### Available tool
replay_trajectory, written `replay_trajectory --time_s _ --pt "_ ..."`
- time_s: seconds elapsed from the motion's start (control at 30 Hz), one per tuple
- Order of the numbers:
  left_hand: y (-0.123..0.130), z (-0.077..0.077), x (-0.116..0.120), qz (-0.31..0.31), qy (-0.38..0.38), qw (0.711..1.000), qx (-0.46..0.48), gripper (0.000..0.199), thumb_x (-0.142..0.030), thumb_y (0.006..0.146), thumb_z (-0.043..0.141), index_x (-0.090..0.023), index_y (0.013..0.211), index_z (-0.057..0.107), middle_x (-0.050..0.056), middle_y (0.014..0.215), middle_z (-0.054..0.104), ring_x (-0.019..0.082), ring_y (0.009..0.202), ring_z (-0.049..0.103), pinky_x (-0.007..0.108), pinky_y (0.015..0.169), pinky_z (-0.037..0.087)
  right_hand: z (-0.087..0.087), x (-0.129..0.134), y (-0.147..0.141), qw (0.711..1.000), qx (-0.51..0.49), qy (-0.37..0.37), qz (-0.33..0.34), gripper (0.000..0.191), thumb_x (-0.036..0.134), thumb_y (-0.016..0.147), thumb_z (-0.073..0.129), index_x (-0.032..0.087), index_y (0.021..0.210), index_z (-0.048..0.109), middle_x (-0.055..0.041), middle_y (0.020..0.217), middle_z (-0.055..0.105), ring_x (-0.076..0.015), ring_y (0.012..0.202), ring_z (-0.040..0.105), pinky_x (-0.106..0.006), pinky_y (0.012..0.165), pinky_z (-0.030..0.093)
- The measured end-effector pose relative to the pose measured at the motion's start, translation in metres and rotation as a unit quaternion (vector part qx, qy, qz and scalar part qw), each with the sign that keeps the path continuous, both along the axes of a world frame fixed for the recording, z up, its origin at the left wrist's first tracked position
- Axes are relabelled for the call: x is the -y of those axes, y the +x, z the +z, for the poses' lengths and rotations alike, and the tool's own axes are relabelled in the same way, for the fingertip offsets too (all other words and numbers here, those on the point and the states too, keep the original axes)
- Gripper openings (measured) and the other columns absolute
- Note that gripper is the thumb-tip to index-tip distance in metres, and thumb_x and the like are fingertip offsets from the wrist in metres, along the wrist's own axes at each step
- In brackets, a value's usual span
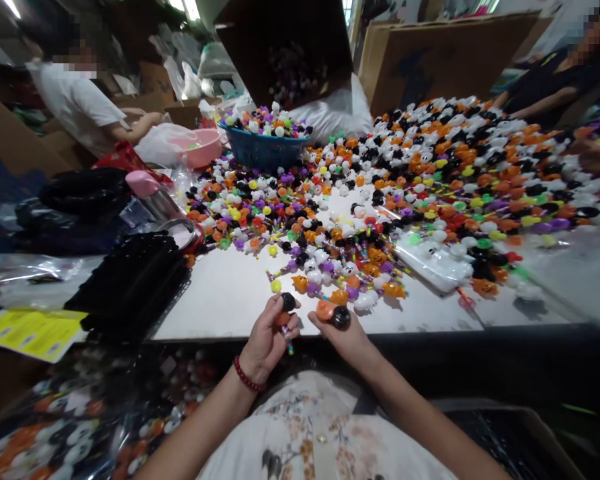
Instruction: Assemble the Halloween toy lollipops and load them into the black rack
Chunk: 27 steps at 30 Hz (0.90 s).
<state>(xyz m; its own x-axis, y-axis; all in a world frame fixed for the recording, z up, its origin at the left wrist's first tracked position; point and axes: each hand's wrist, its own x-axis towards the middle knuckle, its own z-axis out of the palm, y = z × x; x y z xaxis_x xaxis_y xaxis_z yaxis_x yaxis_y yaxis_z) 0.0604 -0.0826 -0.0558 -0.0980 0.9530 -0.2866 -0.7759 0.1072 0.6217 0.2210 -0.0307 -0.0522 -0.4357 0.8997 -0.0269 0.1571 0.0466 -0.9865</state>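
Left hand (266, 340): closed at 9 o'clock of the pair; thumb and fingers grip a black-and-orange piece (289, 302), its striped stem (289, 345) projecting toward 6 o'clock, presumably to leave the stem unobstructed.
Right hand (349, 341): curled at 3 o'clock, holding an orange-and-black piece (333, 313); lower fingers are hidden, so exact finger placement cannot be told.
Table edge: both pieces sit just above it, probably for short reach.
Loose pile (360, 257): 11 to 2 o'clock, nearest pieces within easy reach.
Blue basin (265, 148): 11 o'clock, behind loose pieces, apparently containing more.
Black stack (125, 283): 9 o'clock, apart from the pile, likely avoiding mixing.
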Motion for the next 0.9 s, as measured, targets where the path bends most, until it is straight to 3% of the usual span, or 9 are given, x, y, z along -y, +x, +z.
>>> replay_trajectory --time_s 0.13,0.27,0.43,0.57,0.73,0.8,0.9 --pt "0.009 -0.003 -0.005 0.070 -0.015 0.997 0.034 0.027 -0.035 0.080 0.072 -0.017 0.088 0.054 0.003 0.088 0.061 0.008 0.063 0.051 0.021 0.056 0.042 -0.009 0.010 -0.010 0.995 0.007 0.089 0.038 0.022 0.037 0.090 0.056 0.019 0.079 0.059 -0.0012 0.078 0.059 -0.0157 0.072 0.055 -0.028 0.069 0.045" --pt "0.021 0.000 -0.004 0.149 0.006 0.988 -0.050 0.022 -0.035 0.084 0.069 -0.020 0.095 0.057 0.001 0.090 0.061 0.011 0.081 0.057 0.022 0.075 0.047 -0.022 0.015 -0.026 0.991 0.030 0.123 0.043 0.020 0.037 0.094 0.052 0.020 0.093 0.062 -0.0054 0.093 0.061 -0.0187 0.086 0.058 -0.032 0.080 0.047" --pt "0.027 0.000 0.000 0.130 -0.016 0.984 -0.119 0.028 -0.038 0.086 0.066 -0.026 0.109 0.056 0.000 0.097 0.061 0.012 0.085 0.057 0.023 0.077 0.047 -0.022 0.016 -0.030 0.997 0.013 0.049 0.056 0.026 0.042 0.091 0.058 0.018 0.099 0.064 -0.0063 0.098 0.064 -0.0201 0.091 0.060 -0.034 0.084 0.049" --pt "0.019 -0.004 -0.006 0.165 -0.015 0.979 -0.121 0.026 -0.038 0.085 0.067 -0.024 0.105 0.058 0.000 0.099 0.061 0.011 0.089 0.056 0.022 0.078 0.046 -0.019 0.012 -0.019 0.996 -0.039 -0.039 0.076 0.032 0.043 0.087 0.063 0.017 0.104 0.067 -0.0062 0.103 0.069 -0.0210 0.096 0.062 -0.034 0.089 0.049" --pt "0.007 -0.006 -0.009 0.159 -0.032 0.983 -0.092 0.025 -0.034 0.079 0.073 -0.024 0.098 0.059 -0.002 0.090 0.058 0.008 0.078 0.054 0.016 0.067 0.043 -0.017 0.004 -0.006 0.988 -0.056 -0.139 0.029 0.040 0.047 0.081 0.069 0.014 0.103 0.072 -0.0039 0.083 0.071 -0.0209 0.081 0.065 -0.037 0.081 0.054" --pt "0.005 -0.006 -0.007 0.136 -0.037 0.987 -0.082 0.025 -0.035 0.079 0.074 -0.023 0.095 0.058 -0.002 0.088 0.056 0.008 0.077 0.054 0.016 0.063 0.041 -0.015 0.000 -0.003 0.987 -0.076 -0.136 0.028 0.046 0.048 0.078 0.072 0.016 0.112 0.071 -0.0039 0.086 0.072 -0.0235 0.088 0.066 -0.039 0.084 0.056" --pt "0.008 -0.006 -0.003 0.098 -0.026 0.991 -0.082 0.023 -0.038 0.083 0.069 -0.022 0.092 0.056 -0.002 0.085 0.054 0.007 0.073 0.051 0.017 0.061 0.041 -0.012 -0.004 0.000 0.994 -0.081 -0.062 0.041 0.047 0.047 0.078 0.074 0.020 0.116 0.071 -0.0068 0.107 0.073 -0.0276 0.111 0.063 -0.045 0.102 0.048"
